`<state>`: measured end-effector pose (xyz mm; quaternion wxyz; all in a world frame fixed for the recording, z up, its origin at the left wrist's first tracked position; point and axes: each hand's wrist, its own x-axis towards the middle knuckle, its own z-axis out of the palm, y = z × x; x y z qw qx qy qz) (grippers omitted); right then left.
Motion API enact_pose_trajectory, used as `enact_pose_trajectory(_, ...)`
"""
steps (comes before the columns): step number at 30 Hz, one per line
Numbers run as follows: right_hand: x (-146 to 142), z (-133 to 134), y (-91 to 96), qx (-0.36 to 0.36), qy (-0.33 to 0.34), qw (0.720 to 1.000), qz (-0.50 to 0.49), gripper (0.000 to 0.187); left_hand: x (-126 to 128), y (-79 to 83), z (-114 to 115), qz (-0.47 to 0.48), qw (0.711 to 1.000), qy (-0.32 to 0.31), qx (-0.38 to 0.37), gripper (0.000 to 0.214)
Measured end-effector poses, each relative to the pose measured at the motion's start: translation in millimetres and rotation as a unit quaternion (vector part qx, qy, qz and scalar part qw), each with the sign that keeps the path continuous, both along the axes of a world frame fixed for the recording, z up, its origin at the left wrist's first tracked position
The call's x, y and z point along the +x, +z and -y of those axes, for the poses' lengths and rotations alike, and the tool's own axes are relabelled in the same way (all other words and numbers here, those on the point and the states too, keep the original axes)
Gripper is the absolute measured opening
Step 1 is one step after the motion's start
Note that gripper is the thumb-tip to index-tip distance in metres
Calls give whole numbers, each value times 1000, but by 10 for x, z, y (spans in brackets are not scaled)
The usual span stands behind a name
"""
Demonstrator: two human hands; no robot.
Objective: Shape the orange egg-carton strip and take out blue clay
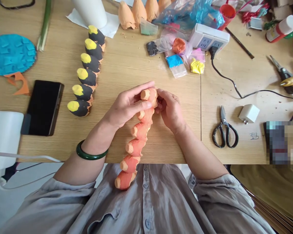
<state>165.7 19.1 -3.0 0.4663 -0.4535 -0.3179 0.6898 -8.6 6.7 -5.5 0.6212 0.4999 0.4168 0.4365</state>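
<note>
A strip of egg carton cups (pixel 139 131), coated in orange clay with paler bare-looking tips, runs from the table's front edge up between my hands. Its near end hangs over the edge above my lap. My left hand (pixel 125 105) grips the far end, thumb across the top and fingers stretched behind. Pinching the right side of that same end cup is my right hand (pixel 170 109), its fingertips partly hidden by the cup. To the left stands a second strip of carton cups (pixel 86 76), black with yellow tips.
Scissors (pixel 224 128), a white charger plug (pixel 249 113) and a power strip (pixel 208 39) with a black cord lie right. Clay packets (pixel 174 61) sit beyond my hands. A black phone-like device (pixel 42 107) and a blue textured disc (pixel 12 53) are left. Orange cups (pixel 139 14) stand behind.
</note>
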Motion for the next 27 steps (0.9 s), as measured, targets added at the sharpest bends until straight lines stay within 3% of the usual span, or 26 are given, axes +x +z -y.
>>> enact_pose_trajectory(6,-6,11,13,3,4,1000,-3,67,28,51,41,-56,997,27,53,67)
enact_pose_trajectory(14,5,3,-17,20,-7,1000,-20,66,8,22,51,-117,987,19,106,80)
enact_pose_trajectory(21,1,3,20,23,-7,1000,-8,68,-28,-47,9,-101,987,-17,123,89)
enact_pose_trajectory(27,4,19,-1,62,-1,997,-38,67,-25,-56,20,-120,983,6,136,78)
